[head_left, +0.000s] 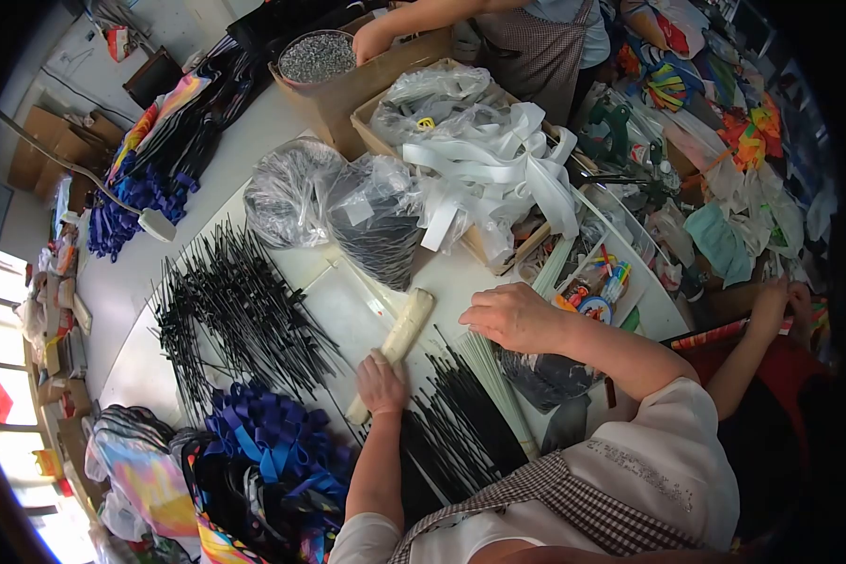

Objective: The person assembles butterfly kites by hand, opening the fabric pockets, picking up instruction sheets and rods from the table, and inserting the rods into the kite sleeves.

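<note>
My left hand [383, 383] rests over a long cream-coloured roll [406, 331], its fingers curled across the top. The roll lies slantwise on the white table, with clear film spread beyond it. My right hand [508, 318] hovers above the table with loosely bent fingers, and nothing shows in them. Below and right of it is a bundle of thin pale rods [491, 381]. Beside these lies a row of thin black rods [461, 423]. A dark plastic-wrapped bundle [542, 376] sits under my right forearm.
Many black rods [240, 310] are heaped on the left. Blue ribbon loops [277, 437] lie nearer me. Plastic bags [376, 216] and a box with white strapping [498, 160] stand ahead. A co-worker's hand [373, 42] reaches to a tub of small metal parts [317, 58]. Another person's hands [780, 299] are at right.
</note>
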Demonstrator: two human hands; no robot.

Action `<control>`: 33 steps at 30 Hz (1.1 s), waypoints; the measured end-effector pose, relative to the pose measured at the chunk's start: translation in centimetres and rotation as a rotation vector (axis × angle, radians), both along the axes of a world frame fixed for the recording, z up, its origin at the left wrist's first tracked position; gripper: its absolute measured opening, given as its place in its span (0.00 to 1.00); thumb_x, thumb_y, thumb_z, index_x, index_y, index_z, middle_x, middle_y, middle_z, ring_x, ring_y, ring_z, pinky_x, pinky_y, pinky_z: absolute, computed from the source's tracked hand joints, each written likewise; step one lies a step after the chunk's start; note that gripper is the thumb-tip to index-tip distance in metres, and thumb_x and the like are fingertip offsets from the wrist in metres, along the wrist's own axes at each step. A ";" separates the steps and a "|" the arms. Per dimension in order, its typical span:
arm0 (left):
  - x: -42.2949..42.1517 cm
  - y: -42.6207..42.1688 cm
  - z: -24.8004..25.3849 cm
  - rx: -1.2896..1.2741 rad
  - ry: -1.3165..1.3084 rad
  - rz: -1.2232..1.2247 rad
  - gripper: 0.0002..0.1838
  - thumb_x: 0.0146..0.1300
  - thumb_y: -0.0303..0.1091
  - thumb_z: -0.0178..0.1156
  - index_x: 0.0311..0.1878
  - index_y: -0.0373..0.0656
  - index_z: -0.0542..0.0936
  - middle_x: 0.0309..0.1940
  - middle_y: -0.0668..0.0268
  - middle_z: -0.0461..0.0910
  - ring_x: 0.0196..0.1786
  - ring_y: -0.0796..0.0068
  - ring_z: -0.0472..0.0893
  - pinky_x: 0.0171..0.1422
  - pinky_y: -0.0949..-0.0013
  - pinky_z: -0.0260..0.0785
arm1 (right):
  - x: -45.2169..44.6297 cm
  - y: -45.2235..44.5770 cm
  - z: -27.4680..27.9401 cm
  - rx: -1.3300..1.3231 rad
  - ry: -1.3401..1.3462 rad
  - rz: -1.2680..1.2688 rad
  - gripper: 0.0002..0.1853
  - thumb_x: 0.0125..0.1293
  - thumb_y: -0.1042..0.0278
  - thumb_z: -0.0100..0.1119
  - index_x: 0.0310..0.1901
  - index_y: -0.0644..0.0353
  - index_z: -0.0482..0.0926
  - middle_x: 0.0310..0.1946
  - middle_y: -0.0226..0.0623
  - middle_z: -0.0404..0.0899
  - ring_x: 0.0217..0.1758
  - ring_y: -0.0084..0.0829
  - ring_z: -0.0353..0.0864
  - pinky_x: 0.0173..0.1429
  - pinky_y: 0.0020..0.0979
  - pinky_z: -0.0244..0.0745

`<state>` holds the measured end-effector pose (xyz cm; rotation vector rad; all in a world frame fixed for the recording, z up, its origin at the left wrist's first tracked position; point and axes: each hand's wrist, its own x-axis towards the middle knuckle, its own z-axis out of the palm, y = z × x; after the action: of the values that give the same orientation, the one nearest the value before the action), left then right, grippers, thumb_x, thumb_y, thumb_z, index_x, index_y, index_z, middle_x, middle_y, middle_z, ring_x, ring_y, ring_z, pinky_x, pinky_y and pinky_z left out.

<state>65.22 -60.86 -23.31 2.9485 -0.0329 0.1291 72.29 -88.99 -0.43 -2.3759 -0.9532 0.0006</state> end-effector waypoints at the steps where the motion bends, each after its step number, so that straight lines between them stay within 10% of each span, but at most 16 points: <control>1: 0.0 0.0 0.0 0.002 -0.003 -0.002 0.30 0.64 0.46 0.55 0.64 0.37 0.67 0.50 0.56 0.72 0.56 0.54 0.70 0.58 0.55 0.61 | 0.0 0.0 0.0 -0.004 -0.007 0.000 0.05 0.60 0.71 0.59 0.39 0.56 0.79 0.31 0.35 0.76 0.34 0.40 0.81 0.38 0.39 0.76; 21: 0.3 -0.2 0.7 0.034 -0.221 -0.067 0.29 0.60 0.45 0.58 0.58 0.32 0.70 0.40 0.57 0.73 0.45 0.55 0.73 0.46 0.55 0.65 | -2.2 2.3 -5.9 -0.256 0.254 0.061 0.09 0.61 0.67 0.63 0.42 0.57 0.78 0.39 0.38 0.77 0.44 0.41 0.81 0.48 0.40 0.77; 33: 0.0 -0.2 0.6 -0.023 0.027 0.015 0.30 0.64 0.46 0.55 0.64 0.36 0.67 0.50 0.56 0.72 0.56 0.54 0.70 0.58 0.55 0.61 | 0.5 4.2 -16.5 -0.528 0.435 -0.156 0.22 0.56 0.53 0.69 0.45 0.60 0.78 0.44 0.45 0.79 0.50 0.45 0.81 0.55 0.44 0.75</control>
<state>65.25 -61.04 -22.69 2.9275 -0.0056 0.0912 72.84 -84.83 -16.97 -2.7431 -0.6029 0.7618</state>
